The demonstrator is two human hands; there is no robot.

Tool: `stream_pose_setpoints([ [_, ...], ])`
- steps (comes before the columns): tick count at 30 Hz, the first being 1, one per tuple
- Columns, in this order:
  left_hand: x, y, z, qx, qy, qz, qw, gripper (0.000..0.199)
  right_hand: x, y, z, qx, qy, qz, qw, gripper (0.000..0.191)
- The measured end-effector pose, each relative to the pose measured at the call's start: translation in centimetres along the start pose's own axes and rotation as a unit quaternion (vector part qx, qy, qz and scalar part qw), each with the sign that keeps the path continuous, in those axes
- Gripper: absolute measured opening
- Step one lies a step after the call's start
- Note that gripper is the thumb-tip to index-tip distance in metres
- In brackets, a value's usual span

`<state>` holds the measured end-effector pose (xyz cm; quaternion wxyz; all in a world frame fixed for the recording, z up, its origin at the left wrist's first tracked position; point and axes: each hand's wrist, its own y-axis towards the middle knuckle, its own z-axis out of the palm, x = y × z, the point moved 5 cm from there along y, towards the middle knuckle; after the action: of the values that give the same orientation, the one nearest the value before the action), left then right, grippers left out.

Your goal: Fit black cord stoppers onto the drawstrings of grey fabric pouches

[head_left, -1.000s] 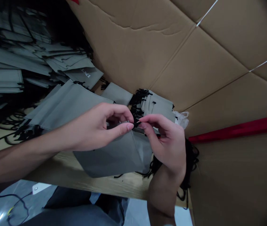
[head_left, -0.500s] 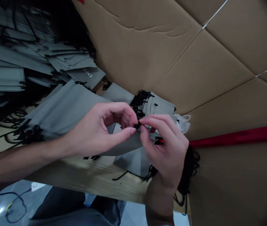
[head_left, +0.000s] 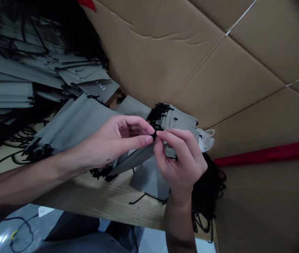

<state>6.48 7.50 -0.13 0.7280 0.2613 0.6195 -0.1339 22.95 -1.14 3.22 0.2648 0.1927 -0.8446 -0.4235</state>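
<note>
Both hands meet over the middle of the table. My left hand (head_left: 112,142) pinches a small piece of black cord (head_left: 154,135) between thumb and forefinger. At its other side, my right hand (head_left: 182,158) grips the same cord with its fingertips, which partly hide it. Below the fingers hangs a grey flat pouch (head_left: 140,157), seemingly attached to the cord; the join is hidden. Under the left wrist lies a pile of grey pouches (head_left: 86,116) with black cord ends. Another grey pouch (head_left: 151,177) lies flat below the right hand.
Stacked grey pouches (head_left: 7,93) fill the left side. A smaller cord-tipped stack (head_left: 179,117) leans near the cardboard wall (head_left: 191,70). Black cords (head_left: 207,193) hang over the table edge (head_left: 107,200) at right. A clear plastic bag (head_left: 207,138) and red strip (head_left: 265,154) are close by.
My left thumb and forefinger have closed together on the cord. The right hand has shifted slightly left, and the pouch below now hangs more edge-on. The view has moved a little.
</note>
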Motion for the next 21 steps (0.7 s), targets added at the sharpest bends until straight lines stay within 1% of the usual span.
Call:
stream_pose_setpoints([
  [3,-0.2,-0.2,0.0,0.000,-0.046,-0.002,0.999,0.014,-0.2,0.3,-0.1,0.028,0.094,0.066,0.993,0.021],
  [5,-0.3,-0.3,0.0,-0.002,-0.031,0.014,0.999,0.015,-0.8,0.3,0.1,0.060,0.171,0.122,0.976,0.012],
  [7,-0.5,-0.3,0.1,-0.006,-0.008,0.037,0.999,0.013,-1.5,0.1,0.4,0.091,0.229,0.161,0.956,0.011],
  [10,-0.8,-0.3,0.4,0.002,0.021,0.071,0.997,0.008,-2.4,-0.2,1.1,0.122,0.297,0.190,0.928,0.012],
  [12,-0.9,-0.2,0.6,0.004,0.033,0.077,0.996,0.007,-2.8,-0.3,1.5,0.131,0.317,0.199,0.918,0.013],
  [14,-1.0,-0.2,0.7,-0.002,0.053,0.077,0.996,0.007,-2.9,-0.3,1.8,0.145,0.298,0.196,0.923,0.015],
  [16,-1.2,-0.2,0.6,-0.010,0.084,0.083,0.993,0.006,-2.5,-0.2,1.9,0.174,0.254,0.167,0.937,0.014],
  [18,-1.3,-0.2,0.5,-0.015,0.120,0.089,0.989,0.007,-1.9,-0.1,2.0,0.207,0.196,0.127,0.950,0.011],
  [21,-1.2,-0.1,0.3,-0.008,0.149,0.091,0.985,0.007,-1.3,-0.1,2.1,0.240,0.109,0.096,0.960,0.008],
])
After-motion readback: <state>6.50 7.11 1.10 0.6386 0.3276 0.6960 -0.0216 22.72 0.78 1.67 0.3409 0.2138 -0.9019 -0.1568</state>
